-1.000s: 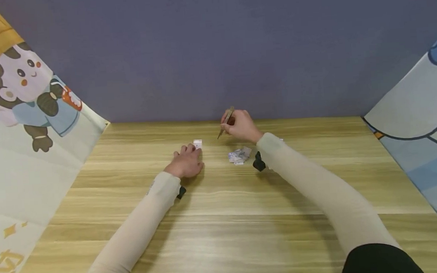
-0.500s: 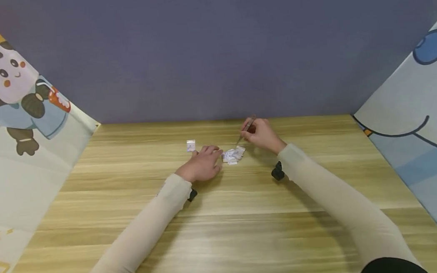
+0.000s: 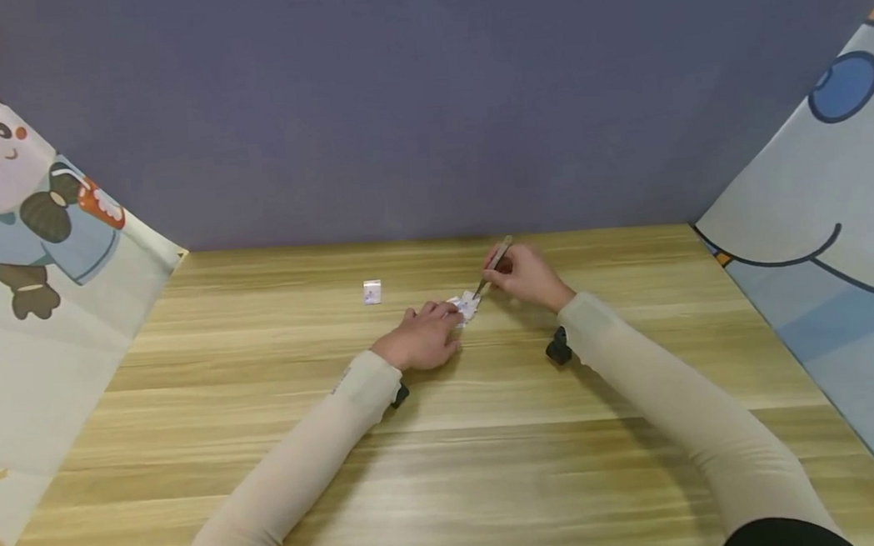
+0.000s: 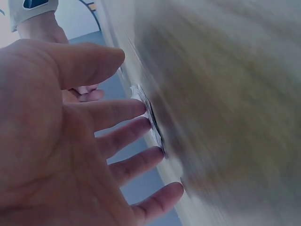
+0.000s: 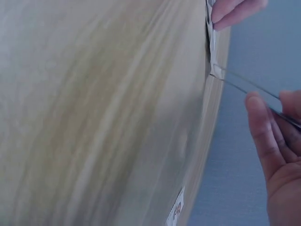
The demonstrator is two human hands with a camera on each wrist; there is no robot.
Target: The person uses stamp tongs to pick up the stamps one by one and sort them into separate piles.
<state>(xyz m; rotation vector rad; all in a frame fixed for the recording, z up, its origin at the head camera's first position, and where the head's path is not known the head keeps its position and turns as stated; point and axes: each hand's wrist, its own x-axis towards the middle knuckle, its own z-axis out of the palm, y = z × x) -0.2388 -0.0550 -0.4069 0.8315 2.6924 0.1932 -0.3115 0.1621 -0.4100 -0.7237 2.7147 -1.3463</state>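
Note:
My right hand [image 3: 526, 277] pinches a pair of slim metal tweezers [image 3: 495, 263], tips down at the right edge of a small pile of whitish packets [image 3: 469, 304] with bluish print. In the right wrist view the two tweezer prongs [image 5: 244, 89] stand slightly apart, their ends at the edge of the pile [image 5: 212, 54]. My left hand [image 3: 420, 341] lies palm down with its fingers stretched out over the left part of the pile, hiding some of it. Seen from the left wrist, the fingertips [image 4: 143, 123] touch the thin stack [image 4: 153, 125].
A single small white packet [image 3: 372, 292] lies apart on the wooden table [image 3: 449, 473], left of the pile. Another small printed piece [image 5: 176, 207] shows low in the right wrist view. A dark blue-grey panel [image 3: 427, 106] stands behind the table.
My left hand has moved right, from beside the single packet onto the pile. My right hand has brought the tweezers down and to the right, to the pile's edge. The head view has turned slightly.

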